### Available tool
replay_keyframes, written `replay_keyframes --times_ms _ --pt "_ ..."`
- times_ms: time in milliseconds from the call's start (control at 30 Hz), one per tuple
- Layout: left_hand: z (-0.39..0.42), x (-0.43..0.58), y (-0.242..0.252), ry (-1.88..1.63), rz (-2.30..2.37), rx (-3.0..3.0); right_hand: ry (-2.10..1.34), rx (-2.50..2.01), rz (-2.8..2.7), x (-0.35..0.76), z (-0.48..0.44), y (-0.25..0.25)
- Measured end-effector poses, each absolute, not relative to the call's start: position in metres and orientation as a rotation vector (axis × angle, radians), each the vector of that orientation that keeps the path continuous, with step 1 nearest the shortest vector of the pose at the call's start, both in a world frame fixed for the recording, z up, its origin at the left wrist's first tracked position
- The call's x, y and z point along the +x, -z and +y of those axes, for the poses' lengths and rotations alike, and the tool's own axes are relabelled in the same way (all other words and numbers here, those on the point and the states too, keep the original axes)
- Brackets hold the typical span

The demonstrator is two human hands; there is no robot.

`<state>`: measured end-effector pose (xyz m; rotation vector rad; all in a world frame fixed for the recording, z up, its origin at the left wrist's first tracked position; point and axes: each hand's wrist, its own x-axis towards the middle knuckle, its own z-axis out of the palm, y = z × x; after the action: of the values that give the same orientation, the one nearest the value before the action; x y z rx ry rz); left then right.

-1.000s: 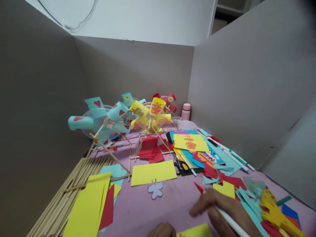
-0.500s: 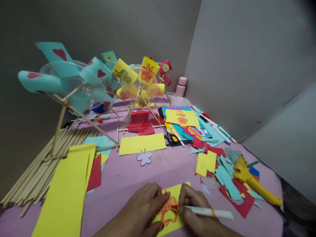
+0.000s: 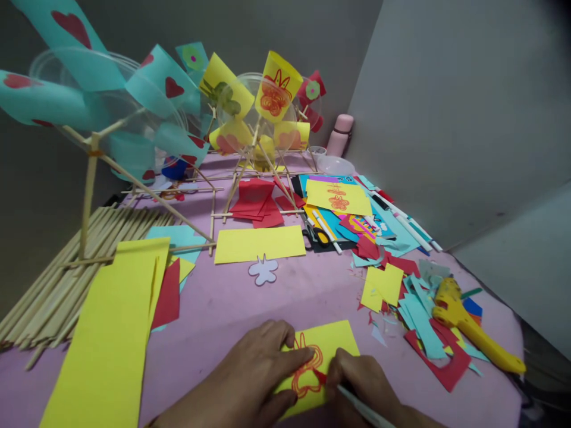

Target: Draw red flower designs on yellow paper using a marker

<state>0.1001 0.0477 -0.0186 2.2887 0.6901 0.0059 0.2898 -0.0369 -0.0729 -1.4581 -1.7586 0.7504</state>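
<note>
A small yellow paper card (image 3: pixel 332 345) with a red-orange flower drawing lies on the pink table (image 3: pixel 232 309) at the near edge. My left hand (image 3: pixel 259 368) rests flat on the card's left side, fingers stretched over the drawing. My right hand (image 3: pixel 366 386) is closed around a white marker (image 3: pixel 361 407) with a red tip that touches the drawing. A white flower-shaped template (image 3: pixel 263 270) lies just beyond the card.
Paper-and-stick wheel models stand at the back: a teal one (image 3: pixel 98 113) at left, a yellow one (image 3: pixel 259 113) in the middle. Wooden sticks (image 3: pixel 57 285), long yellow sheets (image 3: pixel 111 333), a yellow glue gun (image 3: pixel 473 327), scraps, markers, scissors and a pink bottle (image 3: pixel 341 134) crowd the table. Grey partitions enclose it.
The view has dropped towards the table. My hands came onto the card: the left now presses it down and the marker tip works at the flower drawing.
</note>
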Motion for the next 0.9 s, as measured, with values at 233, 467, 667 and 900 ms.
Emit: replay_keyframes --times_ms 233,467,667,900 --pt "0.047 0.098 0.024 -0.013 0.667 2.328 -0.914 -1.554 -1.806 0.29 -0.035 0.078" --pt "0.047 0.099 0.03 -0.057 0.661 2.368 -1.008 -1.537 -1.745 0.295 -0.036 0.067" --pt "0.046 0.097 0.033 -0.06 0.644 2.401 -1.06 -1.515 -1.621 0.29 -0.035 0.052" --pt "0.047 0.099 0.033 -0.042 0.642 2.408 -1.126 -1.454 -1.596 0.291 -0.034 0.046"
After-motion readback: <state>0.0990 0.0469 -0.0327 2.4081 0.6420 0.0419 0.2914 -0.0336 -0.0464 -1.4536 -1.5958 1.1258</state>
